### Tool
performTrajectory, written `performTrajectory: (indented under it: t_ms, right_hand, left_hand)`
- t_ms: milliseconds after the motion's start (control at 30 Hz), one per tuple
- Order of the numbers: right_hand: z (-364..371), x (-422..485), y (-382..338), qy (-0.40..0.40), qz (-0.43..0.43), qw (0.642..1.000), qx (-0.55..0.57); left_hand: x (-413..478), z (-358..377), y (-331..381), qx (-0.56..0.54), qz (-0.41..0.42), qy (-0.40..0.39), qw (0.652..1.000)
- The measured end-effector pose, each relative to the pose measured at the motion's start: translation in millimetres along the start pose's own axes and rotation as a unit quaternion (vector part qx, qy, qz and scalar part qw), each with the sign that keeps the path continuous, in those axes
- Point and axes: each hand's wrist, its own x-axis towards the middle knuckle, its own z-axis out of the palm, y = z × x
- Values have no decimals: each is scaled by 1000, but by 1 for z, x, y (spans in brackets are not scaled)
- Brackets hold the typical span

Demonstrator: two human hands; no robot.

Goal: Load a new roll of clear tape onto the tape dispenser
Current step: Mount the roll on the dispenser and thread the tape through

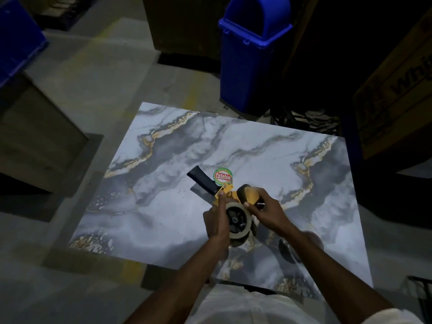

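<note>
Over the marble tabletop (163, 206), we are gripping the yellow tape dispenser (230, 195) in our left hand (216, 220), tape roll (238, 220) seated on it, our right hand (264, 210) pinching its front end.

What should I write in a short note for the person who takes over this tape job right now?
Left hand: grip closed on the yellow handheld tape dispenser, held over the marble-pattern tabletop.
Right hand: grip pinches the dispenser's yellow front part.
Clear tape roll: already on the black hub.
Left to do: probably thread the tape end through the front; I cannot see whether that is done.
A round red and green sticker lies on the tabletop.
</note>
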Motion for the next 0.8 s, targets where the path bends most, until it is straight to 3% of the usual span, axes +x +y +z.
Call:
performTrajectory:
  t_ms: [233,367,467,567,800]
  right_hand:
    - [-21,-22,-45,82,-104,991,29]
    - [-45,-31,-71,170,-213,950,-153]
    - [-58,-29,-98,124,-315,880,-333]
    - [-63,-19,-114,44,-342,826,-446]
    - [-71,-8,-133,-10,-308,822,-479]
  left_hand:
    - [6,-12,31,-19,170,-105,980]
    - [-1,-15,56,-50,222,-133,965]
    - [-3,-15,62,-45,247,-171,953]
    - [-10,-14,68,-47,265,-198,943]
    - [-22,-24,86,-21,214,-253,943]
